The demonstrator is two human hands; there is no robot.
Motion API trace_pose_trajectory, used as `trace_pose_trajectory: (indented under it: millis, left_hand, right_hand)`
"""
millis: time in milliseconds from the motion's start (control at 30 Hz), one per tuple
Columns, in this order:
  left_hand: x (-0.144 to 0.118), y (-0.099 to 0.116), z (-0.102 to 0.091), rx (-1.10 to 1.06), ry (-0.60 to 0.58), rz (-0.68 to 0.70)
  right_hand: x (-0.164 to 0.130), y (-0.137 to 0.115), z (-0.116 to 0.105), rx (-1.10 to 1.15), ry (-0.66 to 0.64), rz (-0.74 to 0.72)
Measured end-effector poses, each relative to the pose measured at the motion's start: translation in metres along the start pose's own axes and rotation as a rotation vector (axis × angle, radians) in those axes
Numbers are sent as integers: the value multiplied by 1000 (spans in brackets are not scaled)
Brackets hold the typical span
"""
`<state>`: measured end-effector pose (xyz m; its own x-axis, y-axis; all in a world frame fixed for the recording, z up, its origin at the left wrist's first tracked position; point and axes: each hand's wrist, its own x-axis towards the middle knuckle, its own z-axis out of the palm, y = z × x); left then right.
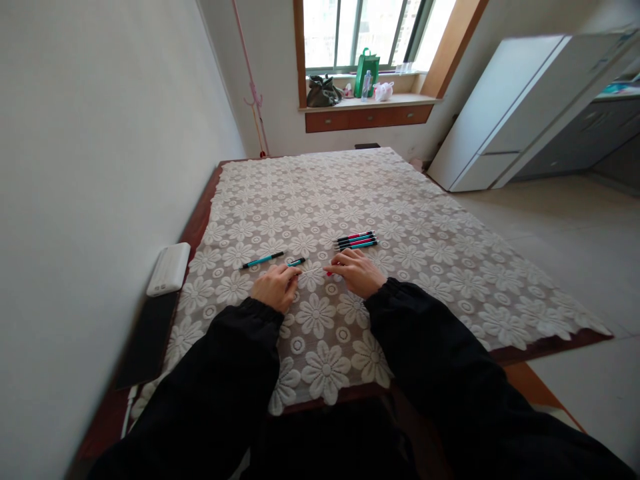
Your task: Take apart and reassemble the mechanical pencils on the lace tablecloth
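Note:
My left hand [275, 285] rests on the flowered lace tablecloth [410, 267], its fingers closed on a short teal pen piece [297, 262] that sticks out past the fingertips. My right hand [356, 271] lies beside it, fingers curled over a small red pen part [330, 271] that is mostly hidden. A whole teal pen [263, 260] lies alone to the left of my left hand. Just beyond my right hand, several red and teal pens [356, 240] lie side by side in a neat row.
A white box [169, 268] sits at the table's left edge by the wall, with a dark flat slab [147, 337] in front of it. Far off are a windowsill [370, 100] with bags and a bottle, and a white cabinet [520, 113] at the right.

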<state>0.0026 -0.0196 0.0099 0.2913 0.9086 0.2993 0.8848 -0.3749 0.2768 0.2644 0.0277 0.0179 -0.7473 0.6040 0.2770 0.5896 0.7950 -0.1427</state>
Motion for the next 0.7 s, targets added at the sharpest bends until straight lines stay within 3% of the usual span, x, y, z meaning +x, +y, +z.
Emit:
trace_pose_trajectory:
  millis: [300,700]
  left_hand:
    - [0,2,-2,-55,-11,-17]
    - [-2,-1,2,-65,2,6]
  right_hand:
    - [0,1,-7,3,19,-40]
    - [-4,14,-6,-71,32,136]
